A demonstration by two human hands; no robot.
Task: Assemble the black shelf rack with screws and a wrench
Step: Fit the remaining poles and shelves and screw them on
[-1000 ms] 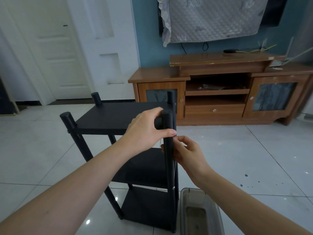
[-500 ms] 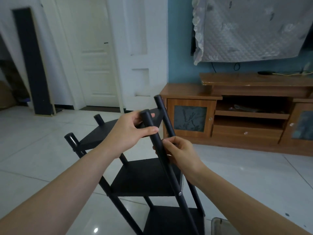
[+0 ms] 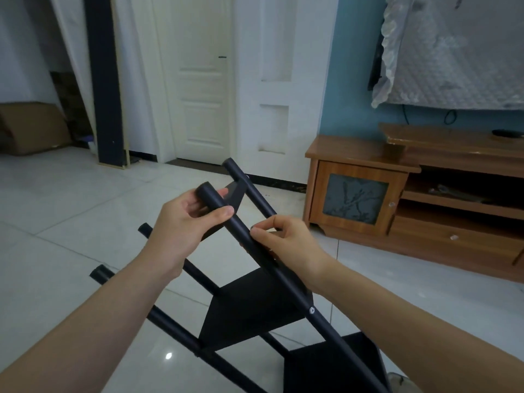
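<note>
The black shelf rack (image 3: 249, 304) leans steeply to the left over the tiled floor, with its shelves attached between round black posts. My left hand (image 3: 184, 222) grips the top of the nearest post (image 3: 286, 279), thumb over the front. My right hand (image 3: 283, 239) pinches the same post a little lower, fingertips against its side; whether it holds a screw or tool is hidden. A silver screw head (image 3: 312, 310) shows on that post at the middle shelf. No wrench is in view.
A wooden TV cabinet (image 3: 397, 199) stands at the right against the blue wall. White doors (image 3: 198, 95) are behind, with a dark upright board (image 3: 103, 80) and a cardboard box (image 3: 31, 126) at the left. A grey container edge (image 3: 397, 381) peeks out at the bottom.
The rack has tipped from upright to a steep lean to the left. Both hands stayed on the near post, and my view turned left.
</note>
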